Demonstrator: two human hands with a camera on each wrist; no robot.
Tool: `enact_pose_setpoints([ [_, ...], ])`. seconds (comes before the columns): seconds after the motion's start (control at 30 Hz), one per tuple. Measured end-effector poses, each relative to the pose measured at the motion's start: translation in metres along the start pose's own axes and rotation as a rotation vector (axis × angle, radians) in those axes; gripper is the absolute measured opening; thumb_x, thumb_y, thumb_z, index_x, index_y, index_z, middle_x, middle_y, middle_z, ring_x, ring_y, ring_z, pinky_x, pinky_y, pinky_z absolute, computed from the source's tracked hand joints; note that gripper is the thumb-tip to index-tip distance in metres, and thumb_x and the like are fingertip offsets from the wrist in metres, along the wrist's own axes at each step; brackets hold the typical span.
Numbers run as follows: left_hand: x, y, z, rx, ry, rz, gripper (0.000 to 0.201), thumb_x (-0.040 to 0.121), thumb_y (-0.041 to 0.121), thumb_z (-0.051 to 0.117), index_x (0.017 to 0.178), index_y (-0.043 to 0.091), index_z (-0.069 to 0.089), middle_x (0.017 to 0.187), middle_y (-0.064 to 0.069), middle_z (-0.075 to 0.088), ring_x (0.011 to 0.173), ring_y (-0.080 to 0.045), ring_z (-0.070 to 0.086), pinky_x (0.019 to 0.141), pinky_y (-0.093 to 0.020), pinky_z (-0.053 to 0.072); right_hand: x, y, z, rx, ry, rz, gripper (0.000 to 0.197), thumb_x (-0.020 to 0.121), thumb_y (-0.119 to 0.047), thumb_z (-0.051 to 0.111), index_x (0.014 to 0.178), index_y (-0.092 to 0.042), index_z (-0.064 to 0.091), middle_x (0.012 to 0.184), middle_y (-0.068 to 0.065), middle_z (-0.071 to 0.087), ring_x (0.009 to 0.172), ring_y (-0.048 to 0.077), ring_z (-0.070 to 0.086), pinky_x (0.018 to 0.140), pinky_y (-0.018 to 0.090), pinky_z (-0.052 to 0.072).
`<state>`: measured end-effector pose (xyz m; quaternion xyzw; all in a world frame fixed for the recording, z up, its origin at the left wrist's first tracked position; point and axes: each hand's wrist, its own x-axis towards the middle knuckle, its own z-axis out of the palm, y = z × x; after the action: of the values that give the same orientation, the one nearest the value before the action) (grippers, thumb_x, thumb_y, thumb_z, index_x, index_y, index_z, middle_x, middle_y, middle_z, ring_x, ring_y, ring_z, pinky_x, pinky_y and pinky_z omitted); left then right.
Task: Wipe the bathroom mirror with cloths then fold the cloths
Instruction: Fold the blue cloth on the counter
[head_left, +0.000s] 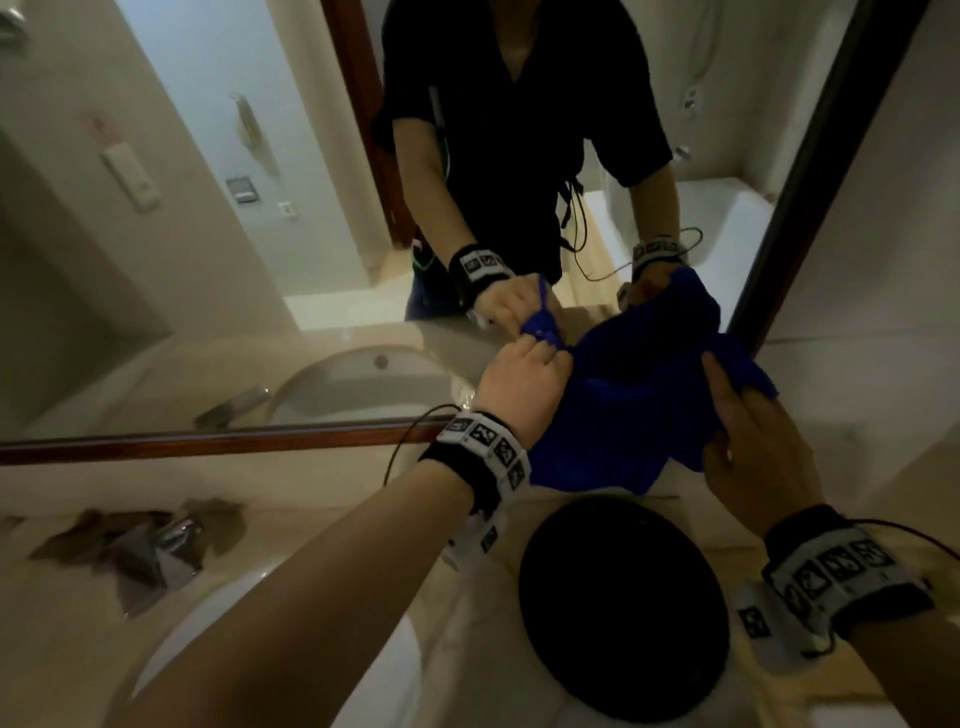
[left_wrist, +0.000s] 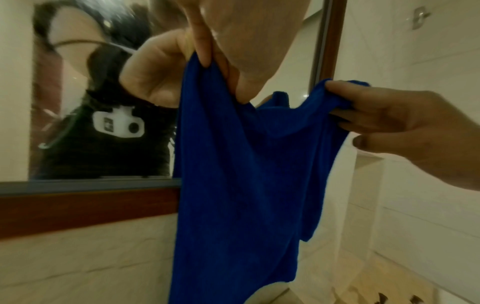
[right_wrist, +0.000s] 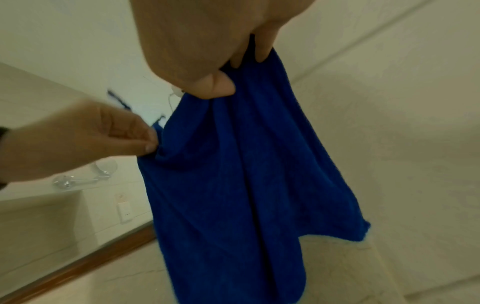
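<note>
Head view: from above, tilted forward and down over both forearms toward the mirror (head_left: 260, 234) and the surface (head_left: 363, 499) under it. Left wrist view: very near, along the left hand (left_wrist: 233, 51) toward the mirror's lower right corner and side wall. Right wrist view: equally near, along the right hand (right_wrist: 197, 47), facing left across the wall. Shared by all three: blue cloth (head_left: 623, 415), both hands.

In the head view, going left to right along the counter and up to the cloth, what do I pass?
Tap → sink → left hand → blue cloth → right hand.
</note>
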<state>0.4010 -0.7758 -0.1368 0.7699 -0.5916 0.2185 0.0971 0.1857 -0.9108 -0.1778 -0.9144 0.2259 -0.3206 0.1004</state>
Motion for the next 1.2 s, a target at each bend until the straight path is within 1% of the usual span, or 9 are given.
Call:
enact_pose_setpoints([
  [0.1, -0.019, -0.009, -0.021, -0.027, 0.083, -0.132, 0.007, 0.084, 0.018, 0.062, 0.080, 0.012, 0.062, 0.078, -0.007, 0.060, 0.072, -0.028, 0.055, 0.061, -0.036, 0.045, -0.012, -0.012, -0.023, 0.075, 0.015, 0.129, 0.076, 0.080, 0.009, 0.055, 0.148, -0.014, 0.034, 0.128, 0.020, 0.054, 0.106, 0.040, 0.053, 0.081, 0.045, 0.050],
  [0.27, -0.084, -0.004, -0.056, 0.011, 0.105, -0.199, 0.016, 0.091, 0.024, 0.048, 0.095, 0.011, 0.058, 0.104, -0.008, 0.057, 0.090, -0.025, 0.051, 0.075, -0.038, 0.042, -0.045, -0.030, -0.042, 0.199, -0.023, 0.315, 0.046, 0.092, -0.007, 0.051, 0.136, -0.022, 0.048, 0.122, 0.017, 0.060, 0.107, 0.034, 0.057, 0.087, 0.041, 0.047],
  [0.5, -0.223, 0.035, -0.049, -0.389, -0.316, -0.379, 0.011, 0.095, 0.024, 0.045, 0.090, 0.016, 0.041, 0.070, 0.001, 0.049, 0.062, -0.026, 0.055, 0.055, -0.032, 0.036, -0.149, -0.050, -0.031, 0.122, -0.100, 0.286, 0.019, 0.095, -0.026, 0.050, 0.108, -0.014, 0.057, 0.075, 0.010, 0.064, 0.061, 0.030, 0.059, 0.055, 0.037, 0.048],
  [0.57, -0.263, 0.047, -0.040, -0.433, -0.448, -0.390, 0.013, 0.095, 0.022, 0.047, 0.089, 0.018, 0.037, 0.070, 0.001, 0.047, 0.061, -0.027, 0.053, 0.053, -0.035, 0.038, -0.189, -0.054, -0.026, 0.074, -0.150, 0.316, 0.007, 0.094, -0.016, 0.055, 0.088, -0.015, 0.057, 0.061, -0.006, 0.048, 0.050, 0.013, 0.045, 0.047, 0.025, 0.033],
  [0.6, -0.284, 0.053, -0.038, -0.469, -0.491, -0.397, 0.010, 0.098, 0.024, 0.043, 0.092, 0.018, 0.037, 0.070, 0.001, 0.047, 0.059, -0.025, 0.050, 0.054, -0.035, 0.039, -0.210, -0.058, -0.024, 0.026, -0.186, 0.357, 0.019, 0.095, -0.013, 0.055, 0.077, -0.019, 0.053, 0.058, -0.011, 0.039, 0.049, 0.007, 0.036, 0.047, 0.023, 0.025],
  [0.77, -0.373, 0.079, -0.026, -0.378, -0.716, -0.262, 0.017, 0.098, 0.034, 0.046, 0.098, 0.017, 0.042, 0.080, 0.001, 0.050, 0.075, -0.026, 0.055, 0.067, -0.036, 0.043, -0.306, -0.083, -0.023, -0.106, -0.499, 0.573, 0.009, 0.098, -0.023, 0.045, 0.096, -0.023, 0.053, 0.086, 0.003, 0.060, 0.072, 0.021, 0.054, 0.063, 0.031, 0.041],
  [0.87, -0.423, 0.090, -0.016, -0.320, -0.729, -0.086, 0.026, 0.081, 0.030, 0.072, 0.088, 0.015, 0.052, 0.082, -0.001, 0.053, 0.065, -0.022, 0.056, 0.053, -0.029, 0.038, -0.352, -0.108, -0.025, -0.243, -0.655, 0.547, 0.013, 0.096, -0.022, 0.044, 0.106, -0.021, 0.051, 0.104, 0.007, 0.062, 0.082, 0.025, 0.057, 0.066, 0.030, 0.043],
  [0.97, -0.467, 0.109, -0.015, -0.211, -0.810, -0.072, 0.020, 0.094, 0.018, 0.052, 0.113, 0.012, 0.053, 0.111, -0.008, 0.051, 0.093, -0.027, 0.058, 0.074, -0.034, 0.046, -0.387, -0.136, -0.030, -0.296, -0.765, 0.618, 0.024, 0.098, -0.019, 0.042, 0.119, -0.019, 0.053, 0.124, 0.009, 0.051, 0.106, 0.031, 0.055, 0.074, 0.031, 0.038],
  [1.2, -0.533, 0.138, -0.037, -0.138, -0.837, -0.094, 0.026, 0.096, 0.016, 0.046, 0.119, 0.020, 0.057, 0.109, -0.005, 0.053, 0.090, -0.028, 0.058, 0.078, -0.036, 0.049, -0.447, -0.163, -0.047, -0.250, -0.616, 0.492, 0.018, 0.086, 0.001, 0.050, 0.098, -0.006, 0.061, 0.103, 0.015, 0.060, 0.078, 0.034, 0.057, 0.063, 0.030, 0.032],
])
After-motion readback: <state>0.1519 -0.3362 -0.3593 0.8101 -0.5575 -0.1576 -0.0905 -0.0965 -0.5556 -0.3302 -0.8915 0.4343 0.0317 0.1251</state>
